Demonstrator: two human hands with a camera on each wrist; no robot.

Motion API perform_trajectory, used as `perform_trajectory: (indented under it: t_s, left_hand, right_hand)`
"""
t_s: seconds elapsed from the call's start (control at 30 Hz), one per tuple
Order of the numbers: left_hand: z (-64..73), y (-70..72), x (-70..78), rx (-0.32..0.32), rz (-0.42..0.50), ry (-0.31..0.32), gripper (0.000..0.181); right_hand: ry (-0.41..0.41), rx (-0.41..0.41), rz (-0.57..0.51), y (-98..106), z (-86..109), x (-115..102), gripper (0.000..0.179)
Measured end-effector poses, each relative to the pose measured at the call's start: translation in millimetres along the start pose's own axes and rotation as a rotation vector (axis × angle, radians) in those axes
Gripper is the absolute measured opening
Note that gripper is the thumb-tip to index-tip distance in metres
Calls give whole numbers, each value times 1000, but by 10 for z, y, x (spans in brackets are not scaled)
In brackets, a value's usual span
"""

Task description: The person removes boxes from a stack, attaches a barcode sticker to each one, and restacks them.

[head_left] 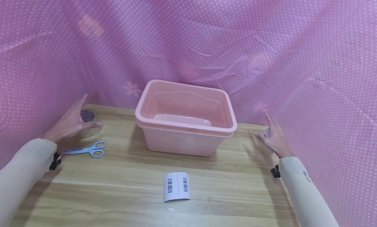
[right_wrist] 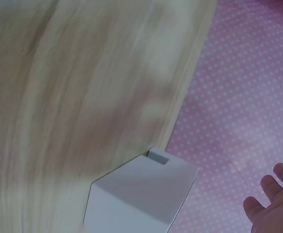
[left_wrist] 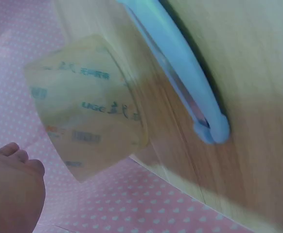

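Note:
My left hand (head_left: 70, 121) is spread around a roll of clear packing tape (head_left: 92, 132) at the table's left end, thumb and fingers apart. In the left wrist view the tape roll (left_wrist: 88, 109) stands on the wood, with a gap between it and the fingers (left_wrist: 20, 167). Light blue scissors (head_left: 88, 150) lie just in front of that hand. At the right end, my right hand (head_left: 275, 139) hovers by a white box (right_wrist: 136, 194), mostly hidden in the head view. The right wrist view shows its fingers (right_wrist: 273, 189) extended, apart from the box.
Pink plastic bins (head_left: 179, 140), seemingly two nested, stand at the middle back of the wooden table (head_left: 123, 187). In front of them lies a curved white paper with barcodes (head_left: 177, 186). Pink dotted cloth (head_left: 188, 40) hangs behind and at both sides.

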State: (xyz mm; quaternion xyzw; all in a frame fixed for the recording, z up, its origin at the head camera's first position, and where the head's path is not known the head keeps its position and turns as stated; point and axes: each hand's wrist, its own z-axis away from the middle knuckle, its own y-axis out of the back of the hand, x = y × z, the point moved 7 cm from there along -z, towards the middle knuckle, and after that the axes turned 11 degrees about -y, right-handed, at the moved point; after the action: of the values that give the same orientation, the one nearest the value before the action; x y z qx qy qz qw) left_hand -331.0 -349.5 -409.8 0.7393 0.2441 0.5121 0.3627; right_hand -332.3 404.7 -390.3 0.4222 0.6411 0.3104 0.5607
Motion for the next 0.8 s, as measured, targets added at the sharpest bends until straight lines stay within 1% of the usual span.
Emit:
perform_trajectory:
  t_s: [0.07,0.17,0.27,0.4,0.53,0.7,0.8]
  left_hand:
    - [-6,7,8,-6,10,13,126]
    - [-27,20,37,-15,25,33,126]
    - [-48,34,77,-16,67,42,123]
    - [-55,46,131,-8,143,35,117]
    - [-53,52,172,-7,165,31,113]
    - [-57,52,238,-18,178,22,108]
    - [-65,54,286,-20,191,9,106]
  right_hand:
    - [4,12,-40,17,-13,-23,101]
    - [-16,2,-113,41,-24,-49,101]
    - [-70,-33,-175,58,-14,-70,100]
    - [-124,-78,-225,67,3,-125,99]
    - [-128,-99,-305,88,-6,-215,93]
    - [-98,-107,-413,126,-26,-337,87]
    - [-99,-131,-481,145,-16,-398,84]
